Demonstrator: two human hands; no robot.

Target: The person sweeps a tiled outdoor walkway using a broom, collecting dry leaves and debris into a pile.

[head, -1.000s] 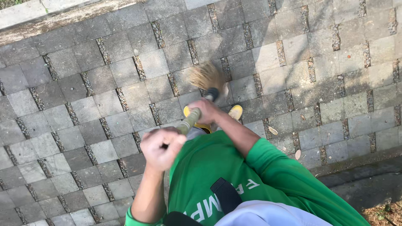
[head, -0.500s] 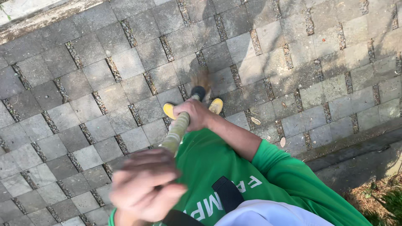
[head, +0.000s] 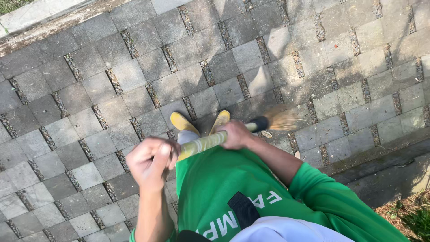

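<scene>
Looking down from head height, the view takes in a person's own two hands, a green shirt [head: 224, 188] and a pavement of grey paving blocks [head: 148, 67] with grit in the joints.

At far left, along the top edge, a pale concrete kerb [head: 40, 18] borders the paving. Moving right, the left hand [head: 150, 163] is closed in a fist around the upper end of a broom handle [head: 201, 143], thumb side up, with the forearm coming up from the bottom of the view. Its grip looks firm, which suits steering the top of the handle like a pivot.

The handle is a pale, yellowish stick that slants across the body from that fist toward the lower right. Just above it, two yellow shoes [head: 183, 122] point away from the viewer, set a little apart on the blocks.

Further right, the right hand [head: 237, 134] wraps the same handle lower down, fingers curled fully around it, with the green sleeve [head: 322, 188] trailing behind. Beyond it a black collar joins the handle to the broom's bristles [head: 282, 120], a tan, blurred fan close to the ground just right of the shoes. The blur suggests the head is mid-swing.

At the lower right corner, the paving drops to a darker strip, then dry leaves and grass [head: 412, 215].
</scene>
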